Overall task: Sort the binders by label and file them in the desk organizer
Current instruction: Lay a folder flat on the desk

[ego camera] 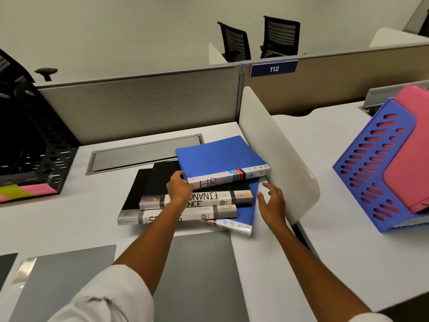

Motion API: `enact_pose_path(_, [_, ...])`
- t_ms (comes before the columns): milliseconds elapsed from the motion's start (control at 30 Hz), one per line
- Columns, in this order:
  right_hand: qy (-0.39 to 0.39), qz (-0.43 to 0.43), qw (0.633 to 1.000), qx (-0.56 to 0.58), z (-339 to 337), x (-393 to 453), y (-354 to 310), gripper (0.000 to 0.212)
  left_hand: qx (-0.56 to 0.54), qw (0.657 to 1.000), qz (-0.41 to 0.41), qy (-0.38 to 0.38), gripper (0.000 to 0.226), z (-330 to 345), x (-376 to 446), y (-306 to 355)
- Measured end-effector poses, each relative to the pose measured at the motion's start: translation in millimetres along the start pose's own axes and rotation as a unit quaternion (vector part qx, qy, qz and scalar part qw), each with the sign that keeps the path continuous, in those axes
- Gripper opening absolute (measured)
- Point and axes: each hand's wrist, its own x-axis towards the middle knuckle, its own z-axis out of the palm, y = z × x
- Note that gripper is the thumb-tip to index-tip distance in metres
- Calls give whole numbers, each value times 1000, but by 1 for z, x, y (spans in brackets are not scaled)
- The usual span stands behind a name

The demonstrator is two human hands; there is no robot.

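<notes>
Left grip [180, 188]: we pinch the HR binder [220, 159] by its spine corner, atop the pile.
Right grip [271, 201]: spread wide, empty, beside the pile.
Pile: finance binder [199, 198] and others unsorted on the table [69, 217].
Blue organizer [376, 163]: holds pink folders [408, 147]; most filing remains, we judge.

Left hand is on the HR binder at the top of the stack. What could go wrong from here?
1. The blue HR binder lies skewed on an uneven stack; the left hand grips only its spine corner, and the right hand is open and off it, so it may tip or slip.
2. Lifting it could drag the black FINANCE binder underneath.
3. The white divider stands close beside the stack; a swing right toward the blue organizer might hit it.
</notes>
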Motion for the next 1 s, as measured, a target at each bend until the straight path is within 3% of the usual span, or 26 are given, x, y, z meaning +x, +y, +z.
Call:
enact_pose_path(100, [13, 49, 997, 51, -2, -1, -7, 40, -34, 999, 8, 14, 46, -3, -11, -3])
enact_pose_path(200, [31, 157, 973, 165, -3, 2, -17, 42, -102, 995, 5, 6, 38, -12, -19, -6])
enact_pose_path(333, [27, 273, 880, 387, -8, 8, -28, 44, -200, 980, -22, -9, 30, -32, -27, -15])
enact_pose_path(433, [-34, 309, 823, 475, -12, 7, -34, 41, -227, 974, -15, -23, 29, -51, -42, -20])
enact_pose_path(533, [-76, 312, 815, 482, -15, -4, -44, 36, -241, 970, -3, -36, 27, -71, -56, -25])
enact_pose_path(733, [-83, 320, 797, 505, -21, -40, -57, 35, -273, 960, 12, -64, 24, -120, -87, -33])
enact_pose_path(900, [-124, 315, 773, 536, -27, -79, -71, 55, -289, 952, 64, -85, 17, -166, -124, -39])
enact_pose_path(1000, [-118, 325, 768, 539, -25, -114, -85, 55, -290, 950, 84, -84, 13, -194, -146, -52])
